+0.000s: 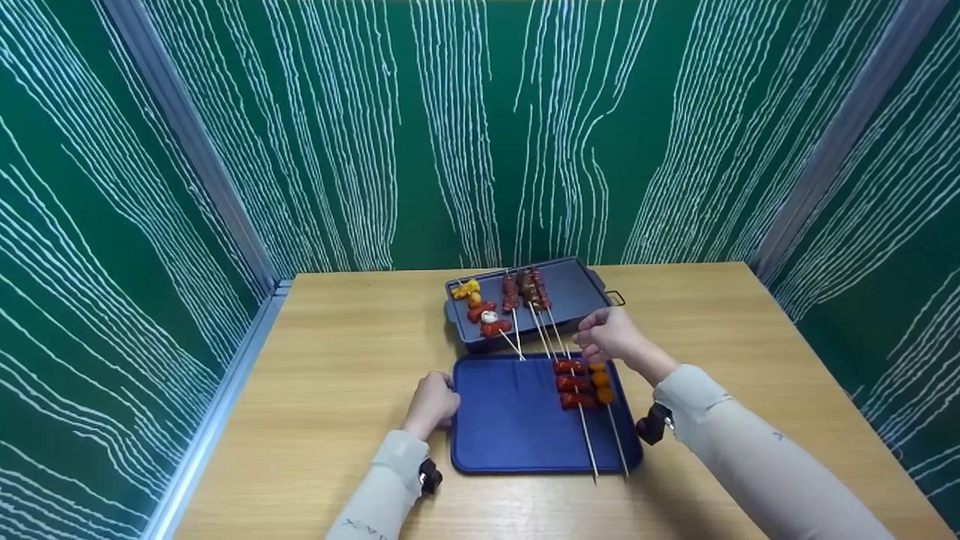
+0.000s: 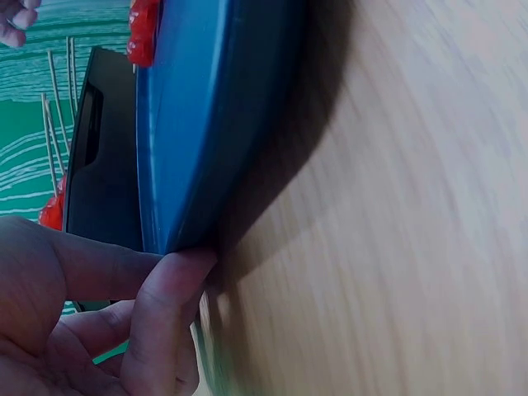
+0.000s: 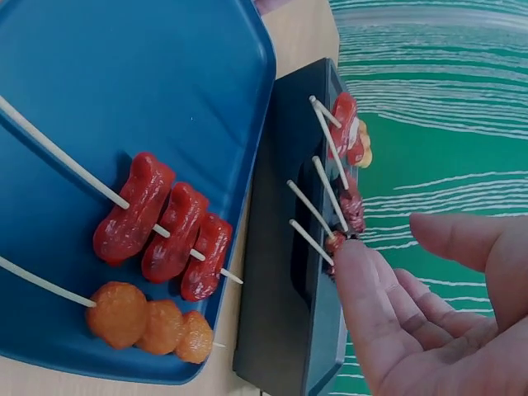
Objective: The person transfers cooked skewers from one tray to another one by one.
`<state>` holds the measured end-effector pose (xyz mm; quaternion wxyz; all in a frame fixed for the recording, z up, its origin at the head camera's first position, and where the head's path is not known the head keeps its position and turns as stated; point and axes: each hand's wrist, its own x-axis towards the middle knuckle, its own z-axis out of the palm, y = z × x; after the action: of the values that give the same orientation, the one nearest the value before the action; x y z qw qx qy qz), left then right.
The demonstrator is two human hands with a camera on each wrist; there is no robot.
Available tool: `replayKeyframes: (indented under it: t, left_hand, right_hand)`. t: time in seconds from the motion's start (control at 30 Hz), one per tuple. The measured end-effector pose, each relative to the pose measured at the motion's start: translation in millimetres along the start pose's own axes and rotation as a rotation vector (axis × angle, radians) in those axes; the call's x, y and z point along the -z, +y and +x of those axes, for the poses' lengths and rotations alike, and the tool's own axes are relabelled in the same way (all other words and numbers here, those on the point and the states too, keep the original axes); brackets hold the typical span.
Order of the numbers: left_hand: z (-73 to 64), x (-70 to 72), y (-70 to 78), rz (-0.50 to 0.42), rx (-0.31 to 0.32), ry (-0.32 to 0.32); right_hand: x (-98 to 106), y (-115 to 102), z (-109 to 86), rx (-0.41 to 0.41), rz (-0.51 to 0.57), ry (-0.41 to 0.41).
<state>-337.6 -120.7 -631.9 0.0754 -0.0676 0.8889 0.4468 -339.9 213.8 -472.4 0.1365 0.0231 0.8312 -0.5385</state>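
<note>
My left hand (image 1: 435,401) pinches the left edge of a blue tray (image 1: 502,420) between thumb and fingers, as the left wrist view shows. On the tray's right side lie a skewer of red sausage pieces (image 3: 136,210) and a skewer of orange balls (image 3: 117,313), their sticks pointing toward me. My right hand (image 1: 611,334) hovers by the tray's far right corner, near the front of a dark grill pan (image 1: 566,281). Its thumb stands apart from the fingers (image 3: 363,285), with nothing between them. The hand partly covers the far end of the orange skewer in the head view.
Behind the tray, the pan bears several skewers: dark meat ones (image 1: 510,291) mid-pan and a mixed one (image 1: 489,318) with yellow, red and white pieces at left. Their sticks overhang its front. A wire handle (image 1: 616,298) juts out right. Green walls enclose the wooden table (image 1: 345,360).
</note>
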Motion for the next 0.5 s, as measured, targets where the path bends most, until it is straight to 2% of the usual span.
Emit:
replayKeyframes:
  t: [0.2, 0.33, 0.43, 0.5]
  left_hand:
    - [-3.8, 3.7, 3.9, -0.018, -0.010, -0.008]
    - [-20.9, 12.1, 19.6, -0.014, -0.019, -0.004]
    - [-23.4, 13.0, 20.9, -0.007, -0.027, 0.002]
    - [-17.8, 11.4, 15.8, -0.015, -0.033, -0.003]
  right_hand:
    - [-6, 9, 10.1, 0.030, 0.017, -0.005]
    - [-10, 14, 15.4, 0.030, 0.016, -0.011]
    - [-12, 16, 18.5, 0.019, 0.000, -0.016]
    - [-14, 17, 20.3, 0.014, 0.000, -0.020]
